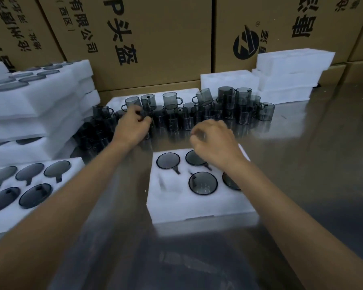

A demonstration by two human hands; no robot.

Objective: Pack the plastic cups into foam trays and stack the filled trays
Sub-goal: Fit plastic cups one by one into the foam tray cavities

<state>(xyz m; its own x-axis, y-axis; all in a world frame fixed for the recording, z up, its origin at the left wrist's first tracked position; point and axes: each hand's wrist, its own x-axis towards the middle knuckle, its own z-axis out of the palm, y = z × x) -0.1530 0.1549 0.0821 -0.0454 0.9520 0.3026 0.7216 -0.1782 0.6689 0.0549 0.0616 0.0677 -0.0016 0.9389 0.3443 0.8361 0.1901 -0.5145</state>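
A white foam tray (pixel 197 208) lies in front of me on the steel table, with several smoky grey cups (pixel 202 183) sunk into its holes and its near-left hole bare. Behind it stands a long heap of loose grey cups (pixel 224 107) with handles. My left hand (pixel 132 126) reaches into the heap's left part, fingers curled round a cup (pixel 147 114) there. Hovering over the tray's far edge, my right hand (pixel 214 139) has its fingers loosely curled and holds nothing that I can see.
A filled foam tray (pixel 57 208) lies at the near left, beside a tall stack of filled trays (pixel 40 105). Empty foam trays (pixel 289 74) are piled at the back right. Cardboard boxes (pixel 155 38) wall off the back. Bare steel table (pixel 312 164) extends to the right.
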